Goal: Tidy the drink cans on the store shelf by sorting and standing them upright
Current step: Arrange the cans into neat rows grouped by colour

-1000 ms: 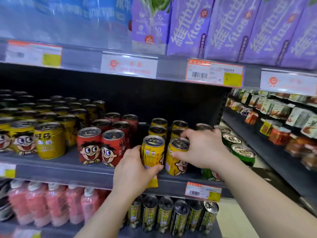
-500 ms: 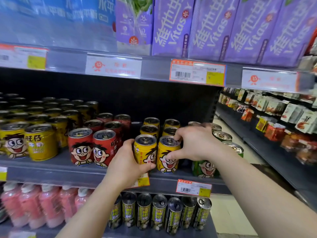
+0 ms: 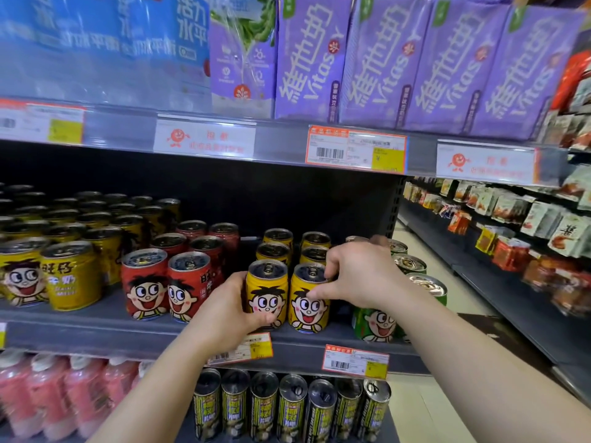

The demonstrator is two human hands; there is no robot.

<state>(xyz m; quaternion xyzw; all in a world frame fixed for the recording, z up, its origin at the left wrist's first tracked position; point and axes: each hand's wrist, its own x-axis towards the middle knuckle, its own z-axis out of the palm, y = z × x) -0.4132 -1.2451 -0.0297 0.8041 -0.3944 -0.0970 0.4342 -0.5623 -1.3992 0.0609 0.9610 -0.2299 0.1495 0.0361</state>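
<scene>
A dark grey metal shelf unit (image 3: 96, 330) fills most of the frame, its black back panel (image 3: 256, 199) deep in shadow behind the middle tier. Along the upper shelf edge (image 3: 281, 145) run white and orange price labels (image 3: 356, 148), with purple cartons (image 3: 307, 59) above at upper right and blue packs (image 3: 96, 43) at upper left. At right, a pale floor (image 3: 415, 247) separates it from another dark shelf (image 3: 511, 282) of snack packets.
</scene>
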